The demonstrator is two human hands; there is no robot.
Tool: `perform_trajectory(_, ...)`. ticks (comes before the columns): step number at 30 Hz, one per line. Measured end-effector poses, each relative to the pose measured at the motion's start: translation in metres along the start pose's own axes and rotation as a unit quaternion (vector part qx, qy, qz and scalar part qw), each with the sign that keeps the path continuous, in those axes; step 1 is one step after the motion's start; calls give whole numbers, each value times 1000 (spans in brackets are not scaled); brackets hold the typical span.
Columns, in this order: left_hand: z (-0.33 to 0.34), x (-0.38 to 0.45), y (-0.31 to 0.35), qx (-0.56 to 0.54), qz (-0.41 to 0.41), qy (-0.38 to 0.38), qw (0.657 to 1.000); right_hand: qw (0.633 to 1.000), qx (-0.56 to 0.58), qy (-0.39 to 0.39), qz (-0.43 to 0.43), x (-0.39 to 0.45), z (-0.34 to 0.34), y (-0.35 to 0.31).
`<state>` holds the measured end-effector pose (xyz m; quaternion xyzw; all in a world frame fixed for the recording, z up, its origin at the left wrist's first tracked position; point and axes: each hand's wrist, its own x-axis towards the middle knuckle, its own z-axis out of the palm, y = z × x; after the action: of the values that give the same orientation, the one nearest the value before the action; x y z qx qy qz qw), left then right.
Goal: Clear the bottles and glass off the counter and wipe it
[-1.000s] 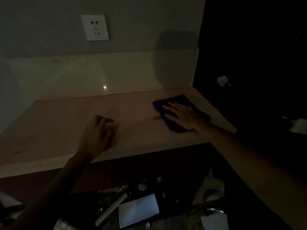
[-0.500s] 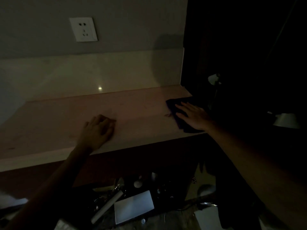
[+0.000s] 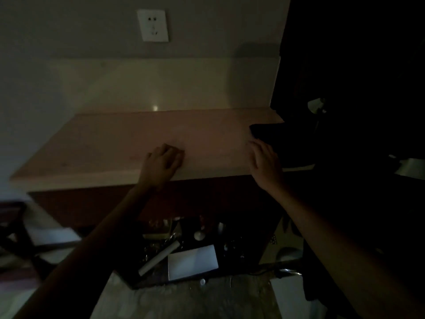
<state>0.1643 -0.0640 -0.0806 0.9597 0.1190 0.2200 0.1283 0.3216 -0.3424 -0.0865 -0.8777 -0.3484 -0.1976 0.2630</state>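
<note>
The scene is dim. A pale wooden counter (image 3: pixel 115 139) runs along the wall, with no bottles or glass standing on it. A dark cloth (image 3: pixel 273 137) lies at its right end, reaching the right edge. My right hand (image 3: pixel 264 162) rests flat at the cloth's left border, near the front edge, fingers spread, only partly touching the cloth. My left hand (image 3: pixel 162 164) sits on the counter's front edge with its fingers curled under, holding nothing.
A white wall socket (image 3: pixel 153 25) is above the pale backsplash (image 3: pixel 138 84). Below the counter a dark tray (image 3: pixel 184 256) holds a white card, a white tube and small items. A dark chair frame (image 3: pixel 20 233) stands lower left. The right side is black.
The cloth slid right to the counter's end. My right hand drew back toward the front edge, now mostly off the cloth. My left hand curled and settled on the front edge.
</note>
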Motion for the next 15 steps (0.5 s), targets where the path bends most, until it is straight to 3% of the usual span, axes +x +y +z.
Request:
perform_trajectory(2, 3, -49, 3, -67, 11, 66, 996, 995, 45, 55, -69, -43, 16, -35)
perform_trajectory(4, 15, -119, -3, -139, -39, 102, 984, 991, 87, 28, -100, -97, 40, -64)
perform_trajectory(6, 37, -210, -13, -196, -157, 96, 963, 983, 144, -78, -88, -165, 77, -83)
perform_trajectory(8, 66, -308, -28, -242, -336, 49, 909, 948, 178, -262, -24, -240, 120, -86)
perform_trajectory(11, 91, -453, -40, -294, -616, -78, 727, 820, 131, -551, 81, -336, 161, -87)
perform_trajectory(13, 86, -538, -30, -328, -733, -119, 583, 747, 102, -647, 111, -380, 175, -89)
perform_trajectory(15, 77, -606, -10, -350, -804, -88, 471, 705, 72, -694, 129, -406, 190, -96)
